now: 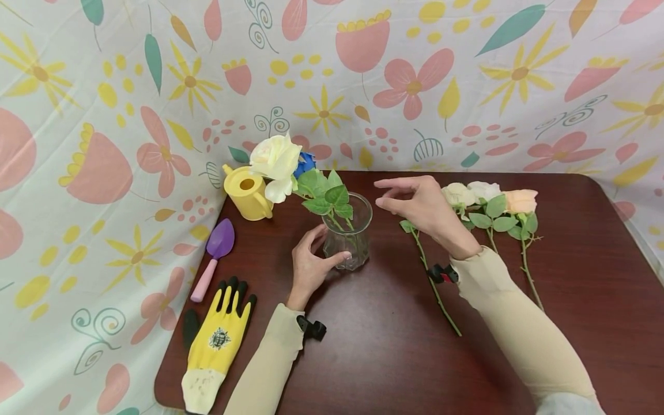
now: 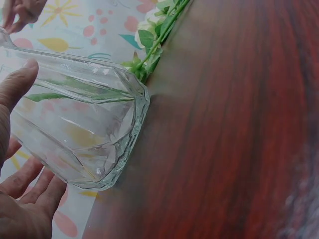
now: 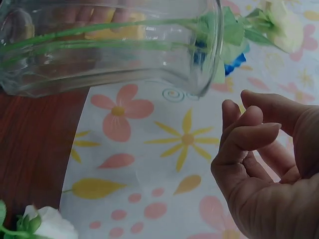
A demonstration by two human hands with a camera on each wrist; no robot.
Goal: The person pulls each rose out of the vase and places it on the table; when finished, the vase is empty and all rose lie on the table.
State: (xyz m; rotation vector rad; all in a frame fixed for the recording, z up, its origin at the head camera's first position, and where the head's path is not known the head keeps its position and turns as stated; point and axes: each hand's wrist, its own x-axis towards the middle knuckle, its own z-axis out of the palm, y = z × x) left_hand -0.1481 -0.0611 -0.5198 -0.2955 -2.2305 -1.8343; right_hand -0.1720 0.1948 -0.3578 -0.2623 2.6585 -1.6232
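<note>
A clear glass vase [image 1: 346, 248] stands upright on the table, and my left hand [image 1: 310, 265] holds it around its side, thumb at the front. Two green stems [image 3: 149, 46] are inside it. A white rose [image 1: 275, 161] leans out over the rim to the left, with a blue rose [image 1: 305, 163] partly hidden behind it. To the right of the rim my right hand [image 1: 422, 208] is raised in the air with nothing between its loosely bent fingers, apart from the vase. In the right wrist view that hand [image 3: 264, 154] is below the vase mouth in the picture.
A cream rose [image 1: 457, 195], a white rose [image 1: 483, 190] and a peach rose [image 1: 520, 201] lie at the right. Along the left edge are a yellow watering can [image 1: 248, 199], a purple trowel [image 1: 220, 239] and yellow gloves [image 1: 218, 340]. A patterned cloth [image 1: 332, 86] hangs behind the table [image 1: 384, 357].
</note>
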